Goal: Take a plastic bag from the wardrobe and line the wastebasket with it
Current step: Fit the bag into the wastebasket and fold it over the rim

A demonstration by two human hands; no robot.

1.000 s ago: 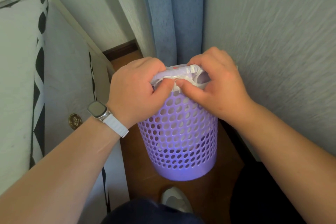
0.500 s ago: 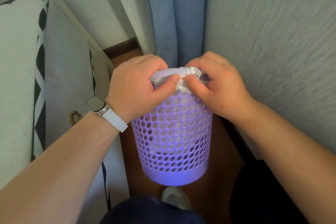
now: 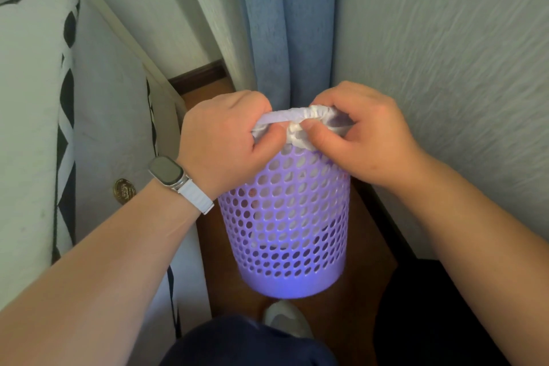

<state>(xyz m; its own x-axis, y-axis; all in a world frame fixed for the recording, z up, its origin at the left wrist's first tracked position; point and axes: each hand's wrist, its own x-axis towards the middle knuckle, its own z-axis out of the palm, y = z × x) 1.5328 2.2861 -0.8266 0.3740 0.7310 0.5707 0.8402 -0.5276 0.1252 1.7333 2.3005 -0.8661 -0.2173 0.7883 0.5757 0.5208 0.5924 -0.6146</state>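
A purple perforated wastebasket (image 3: 289, 229) is tilted with its top away from me, over a narrow strip of wooden floor. A thin white plastic bag (image 3: 292, 120) is bunched over its near rim, and pale film shows through the holes inside. My left hand (image 3: 222, 140), with a watch on the wrist, pinches the bag at the rim's left side. My right hand (image 3: 362, 134) pinches the gathered bag at the rim's right side. Both thumbs press the film against the rim. The basket's opening is hidden behind my hands.
A white mattress with black-and-white trim (image 3: 38, 116) fills the left side. A blue curtain (image 3: 285, 27) hangs right behind the basket, and a textured wall (image 3: 445, 68) closes in on the right. My shoe (image 3: 285, 319) is just below the basket's base.
The basket has tipped and come slightly up and toward me. My hands have stayed on the rim while gathering the bag's edge tighter between the thumbs.
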